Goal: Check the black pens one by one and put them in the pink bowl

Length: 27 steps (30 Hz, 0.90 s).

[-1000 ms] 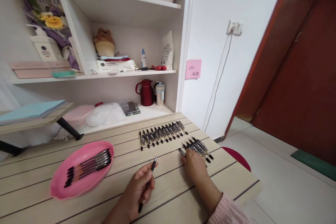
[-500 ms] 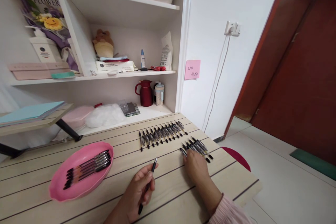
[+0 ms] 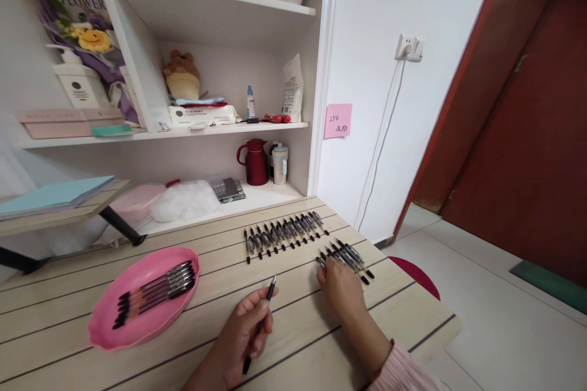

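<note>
My left hand [image 3: 243,333] is closed around a black pen [image 3: 259,325], its tip pointing up and away from me over the wooden table [image 3: 298,330]. My right hand [image 3: 340,287] rests palm down on the table, fingers touching the near ends of a short row of black pens [image 3: 348,258]. Behind it lies a longer row of several black pens [image 3: 282,233], side by side. At the left, a pink oval tray [image 3: 143,297] holds several more black pens.
The table's right edge drops to the floor, where a red round stool [image 3: 415,274] shows. Behind the table stand white shelves with a red jug [image 3: 255,162], a small jar [image 3: 279,164], a white bag, and a raised board with a blue folder [image 3: 52,192].
Nearly nothing has changed; the view shifted slightly and my right hand edged a little toward the short row of pens. My left hand keeps its pen.
</note>
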Motion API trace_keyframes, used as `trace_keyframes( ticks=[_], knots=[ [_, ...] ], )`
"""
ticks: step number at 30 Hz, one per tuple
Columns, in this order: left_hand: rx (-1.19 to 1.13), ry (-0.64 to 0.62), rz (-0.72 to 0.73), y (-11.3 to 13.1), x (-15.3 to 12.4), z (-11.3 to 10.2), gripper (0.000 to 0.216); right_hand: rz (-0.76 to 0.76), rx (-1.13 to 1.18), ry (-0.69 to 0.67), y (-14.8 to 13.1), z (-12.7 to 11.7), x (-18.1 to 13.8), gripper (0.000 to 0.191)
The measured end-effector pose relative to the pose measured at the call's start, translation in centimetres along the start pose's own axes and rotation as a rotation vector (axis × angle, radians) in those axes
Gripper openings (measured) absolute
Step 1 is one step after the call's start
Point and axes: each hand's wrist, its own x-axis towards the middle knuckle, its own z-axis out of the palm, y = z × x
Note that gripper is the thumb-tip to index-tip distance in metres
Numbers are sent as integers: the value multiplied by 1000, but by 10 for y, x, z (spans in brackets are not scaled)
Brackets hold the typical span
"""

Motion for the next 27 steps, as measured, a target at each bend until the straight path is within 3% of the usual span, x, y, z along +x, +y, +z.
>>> trace_keyframes(
  ticks=[2, 6, 8, 12, 18, 24, 27],
  knots=[
    [17, -5, 4, -1, 1, 0, 32, -29, 303, -88, -16, 0, -6, 24],
    [67, -40, 23, -4, 3, 0, 26, 25, 1109, -418, -54, 10, -25, 35],
    [91, -53, 39, -6, 4, 0, 26, 83, 1329, -432, -66, 18, -31, 35],
    [113, -41, 62, -9, 5, 0, 29, 146, 1460, -362, -71, 28, -35, 35],
    [76, -20, 22, -8, 4, 2, 32, 114, 1655, -525, -70, 23, -35, 37],
    [74, -40, 37, -9, 6, 1, 31, 111, 1653, -535, -71, 25, -37, 35],
    [75, -41, 51, -10, 6, 0, 31, 159, 1758, -589, -70, 25, -37, 36]
  ],
)
